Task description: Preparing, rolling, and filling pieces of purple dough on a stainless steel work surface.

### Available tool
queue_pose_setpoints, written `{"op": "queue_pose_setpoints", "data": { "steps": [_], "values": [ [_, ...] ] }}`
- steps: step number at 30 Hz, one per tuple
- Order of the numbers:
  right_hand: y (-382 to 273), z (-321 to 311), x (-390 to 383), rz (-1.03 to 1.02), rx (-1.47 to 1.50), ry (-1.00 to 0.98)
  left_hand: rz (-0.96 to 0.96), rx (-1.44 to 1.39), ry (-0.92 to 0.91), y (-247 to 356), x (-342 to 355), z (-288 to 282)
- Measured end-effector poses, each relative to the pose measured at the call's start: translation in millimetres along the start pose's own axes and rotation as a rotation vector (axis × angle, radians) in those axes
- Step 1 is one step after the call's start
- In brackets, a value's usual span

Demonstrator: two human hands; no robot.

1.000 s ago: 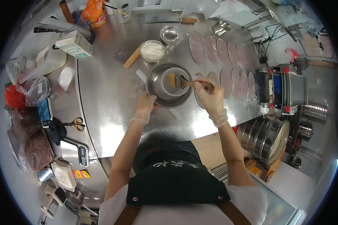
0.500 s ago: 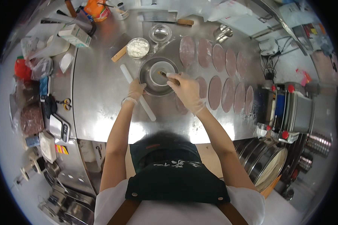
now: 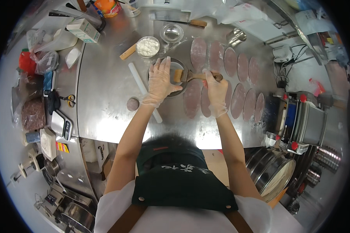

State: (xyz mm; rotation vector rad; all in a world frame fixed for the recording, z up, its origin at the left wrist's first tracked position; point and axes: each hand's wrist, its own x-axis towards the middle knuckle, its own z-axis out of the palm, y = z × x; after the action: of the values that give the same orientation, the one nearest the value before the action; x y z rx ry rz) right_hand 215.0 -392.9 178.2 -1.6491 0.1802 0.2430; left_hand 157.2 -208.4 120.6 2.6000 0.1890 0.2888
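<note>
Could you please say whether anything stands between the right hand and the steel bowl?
Only the brush the right hand holds: its bristles show over the steel bowl, whose left side the left hand covers.

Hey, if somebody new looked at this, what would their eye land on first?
Likely the two rows of flat pink ovals, spread over the right side of the metal table. Next, near the middle, the gloved right hand grips a wide brush, while the gloved left hand spreads over a metal bowl. Beyond them, a clear bowl of white powder stands out.
</note>
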Motion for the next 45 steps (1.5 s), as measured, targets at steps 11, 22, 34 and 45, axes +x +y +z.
{"op": "queue_pose_setpoints", "data": {
  "steps": [11,22,34,45],
  "values": [
    [-2,-18,-21,-0.193,-0.137,0.18,0.01,-0.06,-0.032,-13,2,6],
    [-8,-20,-5,-0.113,-0.119,0.052,0.025,-0.072,-0.074,-12,3,0],
    [-8,-87,153,-0.154,-0.19,-0.211,-0.832,-0.303,0.741,-134,-110,21],
    [9,-52,305,-0.031,-0.655,-0.336,-1.16,-0.001,0.694,-94,-201,-4]
  ]
}}
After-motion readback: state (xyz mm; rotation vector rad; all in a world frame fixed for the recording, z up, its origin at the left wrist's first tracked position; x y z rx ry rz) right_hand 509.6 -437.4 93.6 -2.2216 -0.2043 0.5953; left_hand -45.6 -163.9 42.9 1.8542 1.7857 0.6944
